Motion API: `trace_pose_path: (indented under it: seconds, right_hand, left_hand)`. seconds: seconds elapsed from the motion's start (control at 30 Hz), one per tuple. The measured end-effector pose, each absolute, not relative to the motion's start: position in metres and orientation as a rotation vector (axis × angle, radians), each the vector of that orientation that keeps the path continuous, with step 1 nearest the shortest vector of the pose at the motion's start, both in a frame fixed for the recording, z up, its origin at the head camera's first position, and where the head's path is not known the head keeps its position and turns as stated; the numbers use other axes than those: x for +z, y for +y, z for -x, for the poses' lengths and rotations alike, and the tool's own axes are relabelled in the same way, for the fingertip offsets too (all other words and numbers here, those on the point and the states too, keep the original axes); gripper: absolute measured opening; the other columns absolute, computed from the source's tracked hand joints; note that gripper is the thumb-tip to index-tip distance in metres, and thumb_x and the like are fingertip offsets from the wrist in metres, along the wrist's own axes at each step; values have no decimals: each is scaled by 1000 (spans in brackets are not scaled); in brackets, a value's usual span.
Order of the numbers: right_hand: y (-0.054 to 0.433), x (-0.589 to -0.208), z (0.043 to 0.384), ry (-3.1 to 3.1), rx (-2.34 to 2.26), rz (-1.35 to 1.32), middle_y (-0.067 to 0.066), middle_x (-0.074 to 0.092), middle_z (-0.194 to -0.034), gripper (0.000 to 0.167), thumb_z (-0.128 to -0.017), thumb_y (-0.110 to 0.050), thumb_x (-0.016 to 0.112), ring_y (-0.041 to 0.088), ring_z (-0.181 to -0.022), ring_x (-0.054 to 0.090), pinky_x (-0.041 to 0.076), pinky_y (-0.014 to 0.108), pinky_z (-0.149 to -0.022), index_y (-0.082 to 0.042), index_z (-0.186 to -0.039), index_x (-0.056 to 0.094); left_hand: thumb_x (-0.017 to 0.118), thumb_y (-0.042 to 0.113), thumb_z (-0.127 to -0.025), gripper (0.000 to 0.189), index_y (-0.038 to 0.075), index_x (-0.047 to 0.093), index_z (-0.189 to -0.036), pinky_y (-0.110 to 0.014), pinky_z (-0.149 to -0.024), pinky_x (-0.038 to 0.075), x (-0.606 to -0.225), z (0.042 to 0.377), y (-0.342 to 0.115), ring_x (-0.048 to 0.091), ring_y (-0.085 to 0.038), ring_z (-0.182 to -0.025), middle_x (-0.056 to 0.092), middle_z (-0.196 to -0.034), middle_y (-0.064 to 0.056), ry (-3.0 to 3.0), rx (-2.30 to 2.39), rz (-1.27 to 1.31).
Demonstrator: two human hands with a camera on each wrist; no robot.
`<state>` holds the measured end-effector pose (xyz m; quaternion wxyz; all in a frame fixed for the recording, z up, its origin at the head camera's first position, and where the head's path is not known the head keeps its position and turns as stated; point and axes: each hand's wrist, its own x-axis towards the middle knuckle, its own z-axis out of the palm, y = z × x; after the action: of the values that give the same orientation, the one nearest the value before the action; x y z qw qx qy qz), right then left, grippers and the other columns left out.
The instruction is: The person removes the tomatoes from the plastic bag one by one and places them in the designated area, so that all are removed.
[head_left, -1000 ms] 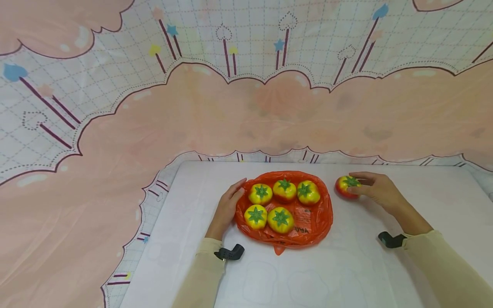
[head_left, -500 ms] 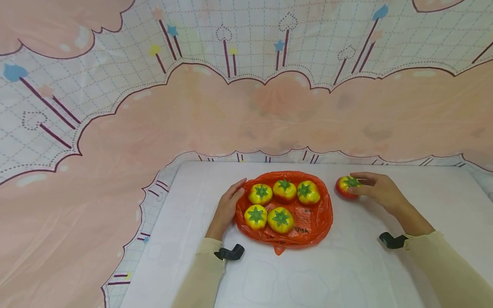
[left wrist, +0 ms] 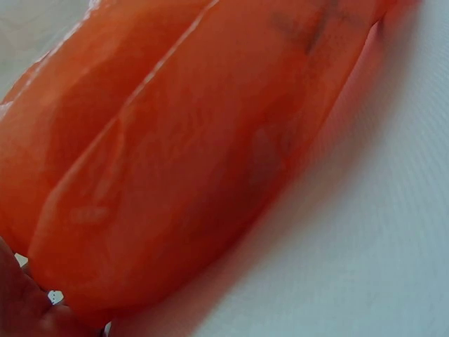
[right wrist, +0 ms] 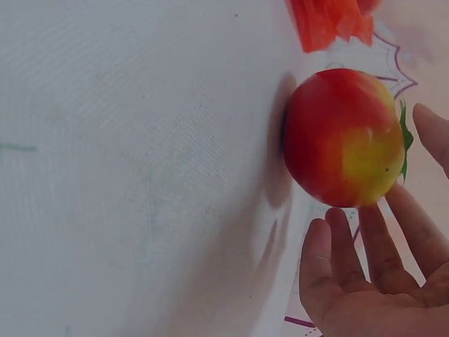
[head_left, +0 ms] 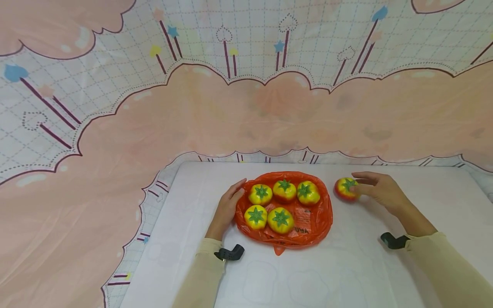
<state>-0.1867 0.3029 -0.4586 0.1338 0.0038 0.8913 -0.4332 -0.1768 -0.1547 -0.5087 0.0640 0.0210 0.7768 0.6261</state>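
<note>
In the head view, a red plastic bag (head_left: pixel 323 218) with its mouth spread wide lies on the white table. Several yellow-and-red tomatoes (head_left: pixel 280 220) with green star-shaped tops sit inside it. My left hand (head_left: pixel 226 207) rests against the bag's left side, fingers extended along the rim; the left wrist view is mostly filled by the bag's wall (left wrist: pixel 189 175). One more tomato (head_left: pixel 344 189) stands on the table just right of the bag. Beside it is my right hand (head_left: pixel 383 193). The right wrist view has the fingers (right wrist: pixel 382 260) spread below this tomato (right wrist: pixel 344 140), the thumb held away from it.
White cloth covers the table (head_left: pixel 285 282), whose back edge meets a pink patterned curtain (head_left: pixel 231 115). The bag's edge (right wrist: pixel 330 24) shows close to the lone tomato in the right wrist view. The bag's right half has bare room inside.
My right fingers have loosened from the lone tomato, which has shifted slightly left and tipped a little. The left hand and the bag have stayed in place.
</note>
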Motion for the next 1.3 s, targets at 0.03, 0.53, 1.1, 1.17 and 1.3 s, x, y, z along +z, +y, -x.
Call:
trace_pose_path:
  seconds: [0.03,0.53,1.1,1.17,1.3]
  right_hand:
    - [303,-458,186,2586,-1253,-9,25,44,-156,79,-92,-54,70,48,-140,41,46,67,-106,-9,-152,47]
    - [302,-451,187,2599,-1237,0,23,41,-158,79,-91,-55,71,51,-144,34,43,71,-106,-11,-152,47]
    - [295,-441,187,2633,-1253,44,22,48,-154,77,-91,-53,72,49,-144,37,44,69,-107,-9,-150,49]
    - [293,-439,187,2637,-1244,42,21,48,-154,77,-90,-53,72,48,-143,39,45,68,-107,-10,-150,49]
    - [288,-435,187,2643,-1229,47,22,48,-154,78,-90,-53,73,48,-141,43,46,67,-106,-10,-150,49]
  left_hand:
    - [48,40,-106,48,26,50,-152,-50,-122,34,-508,177,-154,37,-23,-152,46,-159,4,2352,1886,-62]
    - [47,40,-106,48,26,50,-152,-50,-122,35,-509,177,-155,37,-25,-152,45,-160,3,2360,1875,-60]
    - [47,41,-106,47,28,51,-151,-50,-122,35,-507,175,-154,37,-24,-152,46,-159,4,2377,1870,-74]
    - [48,41,-106,47,28,51,-151,-50,-121,36,-508,175,-154,37,-24,-152,46,-159,4,2375,1870,-75]
    - [48,41,-106,47,29,51,-151,-49,-121,37,-509,176,-155,37,-24,-152,46,-159,4,2369,1873,-74]
